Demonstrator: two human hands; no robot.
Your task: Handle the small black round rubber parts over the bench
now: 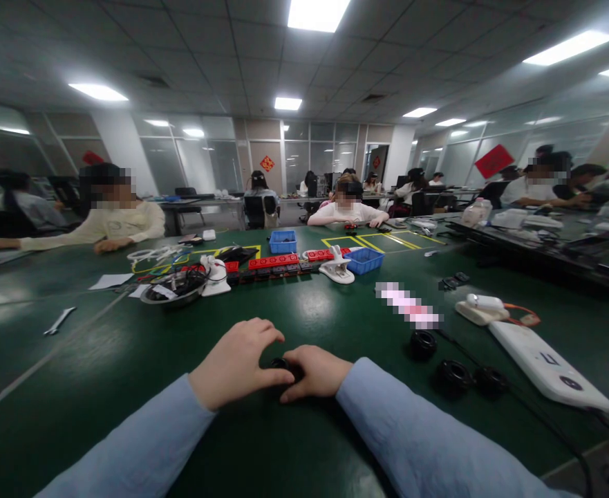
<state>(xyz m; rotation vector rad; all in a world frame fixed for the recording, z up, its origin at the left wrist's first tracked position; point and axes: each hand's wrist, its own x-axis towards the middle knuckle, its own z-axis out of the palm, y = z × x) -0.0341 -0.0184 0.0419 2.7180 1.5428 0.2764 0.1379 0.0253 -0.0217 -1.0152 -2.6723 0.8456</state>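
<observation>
In front of me, my right hand (pixel 319 373) curls its fingers round a small black round part (pixel 279 362), just above the green tabletop. Most of that part is hidden by the fingers, so its kind does not show clearly. My left hand (pixel 239 363) reaches in from the other side, thumb and forefinger apart, with a gap between them. Its thumb tip lies close to the black part and the right hand; whether it touches is not clear. To the right lie several black ring-shaped pieces, among them one ring (pixel 422 344) and another ring (pixel 453 375).
Across the table stand a red-and-black row of sockets (pixel 273 261), blue bins (pixel 365 261), white clip stands (pixel 336 266) and a metal bowl (pixel 172 294) of cables. A wrench (pixel 60 321) lies left; a white device (pixel 550 365) lies right. Other people sit around.
</observation>
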